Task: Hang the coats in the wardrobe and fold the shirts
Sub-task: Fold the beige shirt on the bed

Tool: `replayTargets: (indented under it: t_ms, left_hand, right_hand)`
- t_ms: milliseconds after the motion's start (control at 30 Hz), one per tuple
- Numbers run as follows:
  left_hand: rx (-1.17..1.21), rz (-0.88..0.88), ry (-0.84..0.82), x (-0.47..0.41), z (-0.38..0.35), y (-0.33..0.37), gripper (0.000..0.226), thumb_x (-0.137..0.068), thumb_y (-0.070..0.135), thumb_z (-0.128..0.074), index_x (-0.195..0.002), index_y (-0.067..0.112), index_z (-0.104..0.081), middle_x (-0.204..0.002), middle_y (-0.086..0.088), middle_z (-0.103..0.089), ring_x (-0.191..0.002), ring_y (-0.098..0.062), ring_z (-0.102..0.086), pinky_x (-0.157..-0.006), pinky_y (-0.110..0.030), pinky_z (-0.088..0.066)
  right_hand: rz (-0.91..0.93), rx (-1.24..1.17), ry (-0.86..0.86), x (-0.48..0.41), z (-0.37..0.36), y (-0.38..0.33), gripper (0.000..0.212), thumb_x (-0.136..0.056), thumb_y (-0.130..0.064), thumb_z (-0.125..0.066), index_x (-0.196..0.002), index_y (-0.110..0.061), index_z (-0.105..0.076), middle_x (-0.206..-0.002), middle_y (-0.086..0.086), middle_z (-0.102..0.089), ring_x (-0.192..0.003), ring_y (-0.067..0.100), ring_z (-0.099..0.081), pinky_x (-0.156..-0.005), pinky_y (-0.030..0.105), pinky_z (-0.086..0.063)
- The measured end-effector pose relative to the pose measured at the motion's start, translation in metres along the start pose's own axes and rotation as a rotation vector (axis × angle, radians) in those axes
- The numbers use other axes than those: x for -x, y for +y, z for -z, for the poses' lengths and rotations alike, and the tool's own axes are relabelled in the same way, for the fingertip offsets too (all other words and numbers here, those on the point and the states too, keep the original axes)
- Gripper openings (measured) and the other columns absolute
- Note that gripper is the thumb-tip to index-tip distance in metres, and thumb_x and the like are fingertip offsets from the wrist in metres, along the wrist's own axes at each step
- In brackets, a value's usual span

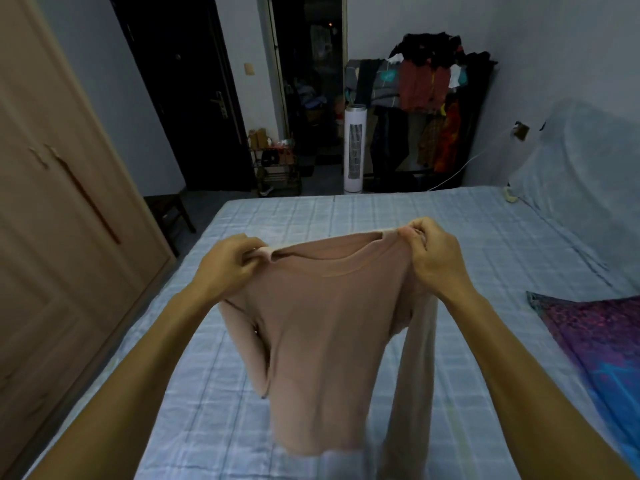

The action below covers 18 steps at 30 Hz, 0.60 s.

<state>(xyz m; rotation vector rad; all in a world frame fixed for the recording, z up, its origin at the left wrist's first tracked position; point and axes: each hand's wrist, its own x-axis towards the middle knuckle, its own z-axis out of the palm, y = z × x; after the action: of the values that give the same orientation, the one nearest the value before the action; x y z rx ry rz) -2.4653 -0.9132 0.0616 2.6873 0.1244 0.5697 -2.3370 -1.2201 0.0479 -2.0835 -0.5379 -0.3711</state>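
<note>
The left hand (230, 261) and right hand (434, 254) each pinch a shoulder of the pink shirt (322, 327), both grips tight on cloth, holding it up over the bed (485, 244). The folding step looks begun; next it should go flat on the bed, sleeves spread.

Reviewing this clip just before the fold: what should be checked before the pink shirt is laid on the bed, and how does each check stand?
1. Left hand pinches one shoulder of the dusty-pink long-sleeved knit shirt: ok.
2. Right hand pinches the other shoulder: ok.
3. Neckline spread between the hands: ok.
4. Sleeves hanging straight: not ok; the left-side one bunches against the body.
5. Hem off the pale blue checked bed sheet: cannot tell, blurred.
6. Purple patterned cloth lies apart from the shirt: ok.
</note>
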Motion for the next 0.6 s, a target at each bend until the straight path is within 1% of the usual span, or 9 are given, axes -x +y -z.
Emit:
replayTargets:
  t_ms: [67,133,200,233,300,400,467,533,600]
  left_hand:
    - [0.016,0.017,0.023,0.015,0.004,0.015,0.023,-0.08,0.02,-0.055,-0.096,0.025,-0.07,-0.09,0.004,-0.066,-0.086,-0.019,-0.059,-0.075,-0.044,-0.05]
    - [0.083,0.075,0.044,0.027,0.011,0.031,0.029,-0.074,0.025,-0.049,-0.094,0.028,-0.07,-0.092,0.004,-0.067,-0.087,-0.018,-0.059,-0.078,-0.042,-0.05]
    - [0.165,0.115,0.059,0.042,0.017,0.04,0.029,-0.072,0.026,-0.047,-0.089,0.033,-0.069,-0.084,0.007,-0.064,-0.079,-0.015,-0.056,-0.076,-0.04,-0.049]
    - [0.182,0.105,0.07,0.049,0.02,0.042,0.027,-0.071,0.025,-0.047,-0.087,0.034,-0.068,-0.081,0.008,-0.062,-0.076,-0.014,-0.055,-0.075,-0.04,-0.048]
    - [0.176,0.045,0.082,0.063,0.025,0.042,0.025,-0.077,0.019,-0.05,-0.088,0.032,-0.068,-0.083,0.008,-0.062,-0.079,-0.014,-0.057,-0.075,-0.039,-0.049]
    - [0.149,-0.063,0.095,0.085,0.031,0.037,0.023,-0.088,0.006,-0.058,-0.1,0.02,-0.072,-0.09,0.004,-0.061,-0.082,-0.012,-0.057,-0.074,-0.027,-0.044]
    - [0.158,-0.091,0.137,0.102,0.034,0.032,0.02,-0.087,0.004,-0.062,-0.1,0.016,-0.073,-0.09,0.003,-0.063,-0.081,-0.009,-0.057,-0.073,-0.02,-0.043]
    - [0.182,-0.087,0.197,0.122,0.035,0.028,0.017,-0.086,0.005,-0.065,-0.097,0.015,-0.074,-0.089,0.003,-0.066,-0.079,-0.007,-0.057,-0.073,-0.017,-0.042]
    - [0.197,-0.089,0.286,0.143,0.033,0.028,0.014,-0.087,0.007,-0.065,-0.096,0.014,-0.074,-0.091,0.002,-0.067,-0.082,-0.011,-0.06,-0.076,-0.016,-0.042]
  right_hand:
    - [0.0,-0.007,0.042,0.014,-0.001,0.0,0.02,-0.097,-0.034,-0.048,-0.089,-0.019,-0.056,-0.074,-0.008,-0.058,-0.069,0.009,-0.054,-0.058,0.023,-0.039]
    - [-0.012,-0.002,0.067,0.029,0.0,-0.004,0.019,-0.097,-0.035,-0.047,-0.09,-0.019,-0.056,-0.075,-0.007,-0.058,-0.069,0.011,-0.054,-0.059,0.028,-0.039]
    - [-0.011,-0.002,0.075,0.044,0.006,-0.008,0.019,-0.097,-0.035,-0.047,-0.09,-0.02,-0.056,-0.075,-0.005,-0.059,-0.069,0.013,-0.055,-0.06,0.029,-0.039]
    - [-0.005,-0.004,0.076,0.051,0.011,-0.011,0.02,-0.097,-0.035,-0.047,-0.089,-0.02,-0.057,-0.075,-0.006,-0.06,-0.07,0.013,-0.056,-0.061,0.028,-0.039]
    - [0.022,0.007,0.076,0.064,0.021,-0.018,0.021,-0.097,-0.032,-0.047,-0.089,-0.02,-0.063,-0.078,-0.006,-0.062,-0.074,0.013,-0.057,-0.064,0.026,-0.039]
    - [0.081,0.036,0.11,0.087,0.034,-0.033,0.023,-0.097,-0.025,-0.05,-0.093,-0.014,-0.069,-0.088,0.0,-0.067,-0.082,0.01,-0.055,-0.073,0.022,-0.038]
    - [0.098,0.061,0.178,0.107,0.04,-0.045,0.022,-0.097,-0.024,-0.051,-0.094,-0.014,-0.07,-0.09,0.002,-0.066,-0.082,0.007,-0.052,-0.074,0.015,-0.033]
    - [0.097,0.088,0.278,0.132,0.043,-0.055,0.021,-0.096,-0.023,-0.053,-0.092,-0.012,-0.07,-0.09,0.006,-0.063,-0.078,0.007,-0.048,-0.069,0.006,-0.029]
    - [0.115,0.104,0.401,0.16,0.043,-0.066,0.018,-0.094,-0.021,-0.057,-0.089,-0.008,-0.069,-0.089,0.008,-0.056,-0.076,0.006,-0.045,-0.069,0.003,-0.03]
